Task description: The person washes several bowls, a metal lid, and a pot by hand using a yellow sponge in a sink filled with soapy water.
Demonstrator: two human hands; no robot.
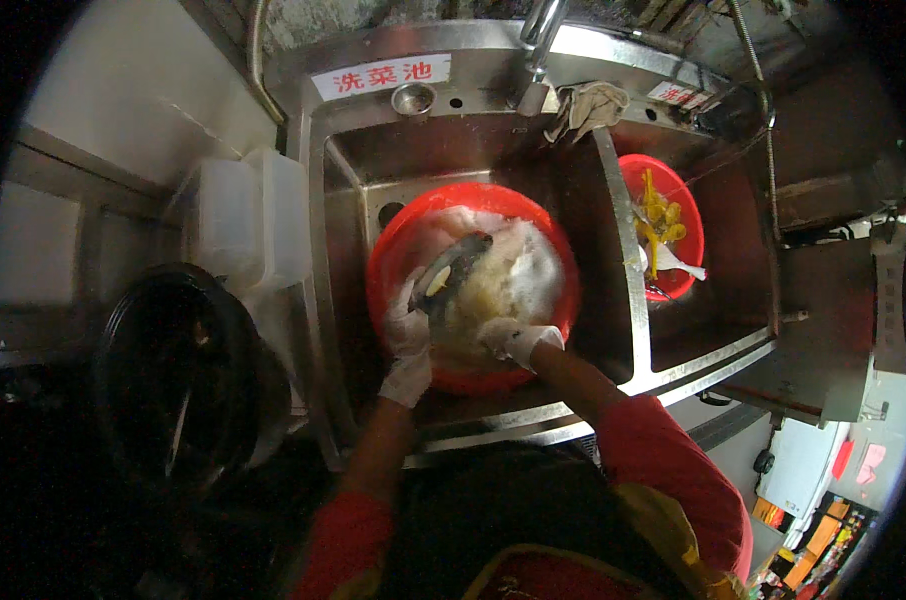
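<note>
A round red plastic basin (479,193) stands in the left bay of a steel double sink, with cloudy water and white suds (535,262) in it. My left hand (408,326), in a thin white glove, grips the edge of a dark, curved, oblong object (464,259) tilted in the basin. A pale oval patch shows on that object's side; its exact kind is unclear. My right hand (520,341), also gloved in white, is at the basin's near right side. Its fingertips dip into blurred yellowish foamy matter (490,296), so whether they hold anything is hidden.
A smaller red basin (693,202) with yellow utensils and a white spoon stands in the right bay beyond the steel divider (625,225). A faucet (539,45), a draped cloth (592,105) and a small metal bowl (414,99) are behind. Plastic containers (284,217) and a black bin (183,375) stand left.
</note>
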